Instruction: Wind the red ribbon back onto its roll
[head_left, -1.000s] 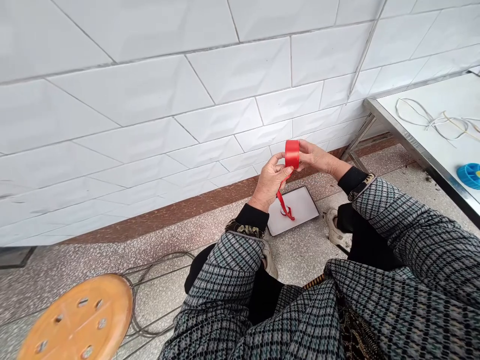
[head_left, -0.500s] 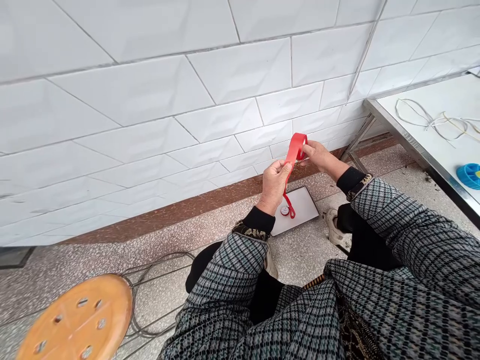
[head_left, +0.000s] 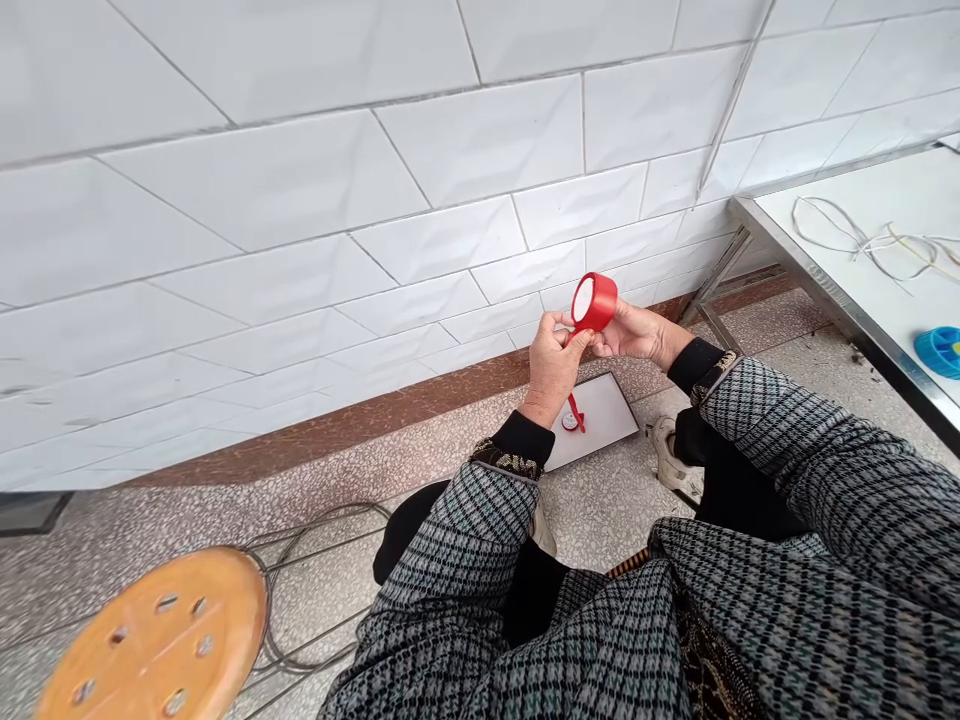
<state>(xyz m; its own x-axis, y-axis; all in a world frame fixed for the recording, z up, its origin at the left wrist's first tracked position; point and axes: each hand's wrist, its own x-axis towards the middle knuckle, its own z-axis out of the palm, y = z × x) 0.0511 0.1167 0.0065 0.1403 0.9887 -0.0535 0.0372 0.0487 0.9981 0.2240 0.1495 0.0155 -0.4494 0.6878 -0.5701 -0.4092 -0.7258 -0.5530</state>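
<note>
Two hands are up in front of the tiled wall, both closed on a red ribbon (head_left: 604,302) curled into a loop. My right hand (head_left: 637,332) grips the loop from its four o'clock side, fingers curled behind it. My left hand (head_left: 553,362) pinches the ribbon at the loop's seven o'clock, thumb and forefinger shut on it. From there the ribbon hangs toward six o'clock, down to a spool (head_left: 570,423) on a white board (head_left: 611,405) on the floor. An orange stool (head_left: 150,640) sits at my eight o'clock, a table (head_left: 885,300) at my two o'clock.
</note>
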